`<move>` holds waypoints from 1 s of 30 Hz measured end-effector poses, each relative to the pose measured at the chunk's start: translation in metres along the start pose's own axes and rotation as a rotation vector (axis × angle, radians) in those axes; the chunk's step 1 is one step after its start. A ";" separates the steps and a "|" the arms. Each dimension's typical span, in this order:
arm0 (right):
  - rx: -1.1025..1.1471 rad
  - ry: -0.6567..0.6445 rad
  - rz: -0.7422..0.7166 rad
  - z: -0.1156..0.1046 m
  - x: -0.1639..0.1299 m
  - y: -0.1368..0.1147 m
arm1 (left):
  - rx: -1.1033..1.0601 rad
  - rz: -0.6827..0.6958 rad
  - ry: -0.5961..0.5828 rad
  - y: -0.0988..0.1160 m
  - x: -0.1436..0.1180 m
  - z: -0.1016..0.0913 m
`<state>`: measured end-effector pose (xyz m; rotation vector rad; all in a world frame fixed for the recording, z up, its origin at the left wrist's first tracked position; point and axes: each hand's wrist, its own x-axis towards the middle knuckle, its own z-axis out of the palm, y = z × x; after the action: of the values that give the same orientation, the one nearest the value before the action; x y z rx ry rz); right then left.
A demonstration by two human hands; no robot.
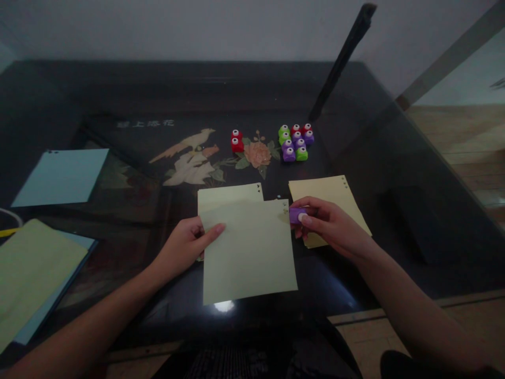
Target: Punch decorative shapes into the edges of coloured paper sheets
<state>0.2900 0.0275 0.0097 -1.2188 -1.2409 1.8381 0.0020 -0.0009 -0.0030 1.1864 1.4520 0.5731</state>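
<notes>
Left hand [188, 243] pinching pale green sheet [248, 252] at left edge, steadying it. Right hand [329, 223] closed around purple punch [296, 215] set on sheet's top right corner. Beyond: yellow sheet [331, 192], 2 red punches [236, 141], cluster of punches [295, 142].
</notes>
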 end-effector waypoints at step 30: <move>-0.106 -0.031 -0.008 -0.001 -0.003 -0.002 | 0.043 0.111 -0.010 0.005 0.000 -0.002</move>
<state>0.2923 0.0266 0.0121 -1.2439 -1.3741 1.8113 0.0021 0.0008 0.0017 1.3085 1.4020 0.6135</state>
